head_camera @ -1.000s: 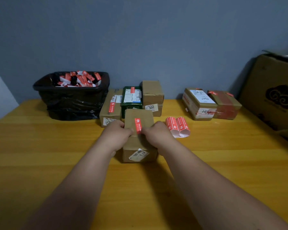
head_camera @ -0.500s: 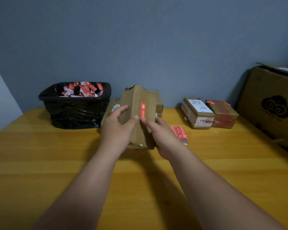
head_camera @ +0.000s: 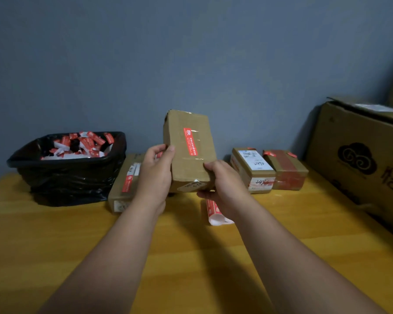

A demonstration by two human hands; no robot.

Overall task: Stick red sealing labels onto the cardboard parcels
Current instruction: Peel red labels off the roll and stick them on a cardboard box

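Note:
Both my hands hold a brown cardboard parcel [head_camera: 191,155] up above the wooden table [head_camera: 55,241], tilted with its top face toward me. A red sealing label [head_camera: 190,141] runs along that face. My left hand [head_camera: 156,171] grips the parcel's left edge with fingers curled round it. My right hand [head_camera: 225,186] grips its lower right corner. A roll of red labels [head_camera: 213,213] lies on the table under my right wrist, partly hidden.
A black bin [head_camera: 70,175] full of red and white label scraps stands at the back left. A labelled parcel [head_camera: 125,182] lies behind my left hand. Two more parcels [head_camera: 253,169] [head_camera: 286,169] sit at the back right. A large cardboard box [head_camera: 361,159] stands on the right.
The parcel was on the table with both hands pressing the label down. It has since been lifted and turned up toward me, and the view has tilted upward.

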